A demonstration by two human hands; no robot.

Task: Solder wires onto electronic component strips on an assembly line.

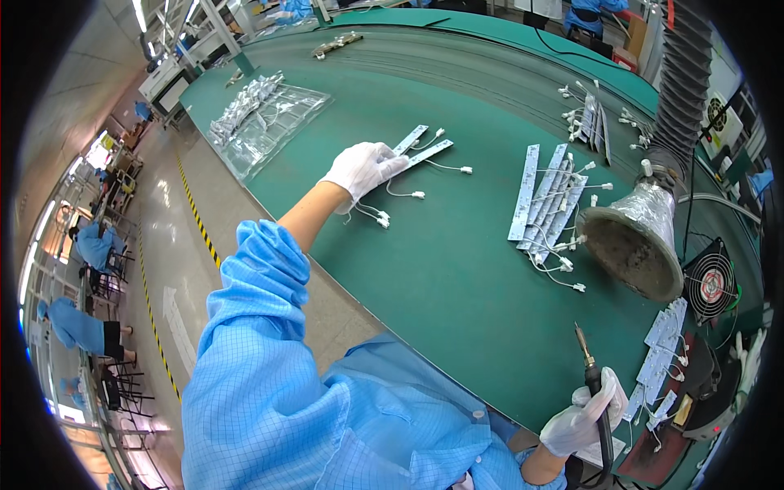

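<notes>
My left hand (363, 173), in a white glove, reaches out over the green bench with its fingers closed on the end of a narrow white circuit-board strip (434, 153). A second such strip (410, 139) lies beside it, and white wires with small plugs (419, 195) trail around both; the glove hides their near ends. Close to the bench's front edge, my gloved right hand (585, 415) is wrapped around the black handle of a soldering iron (591, 367), tip pointing up and away. More board strips (658, 351) with wires lie right of that hand.
A pile of wired strips (549, 200) lies right of centre, with another bundle (594, 126) behind. A fume-extractor hood (633, 245) on a ribbed hose stands at the right, beside a small fan (710, 283). Clear plastic bags (286, 118) of parts lie far left.
</notes>
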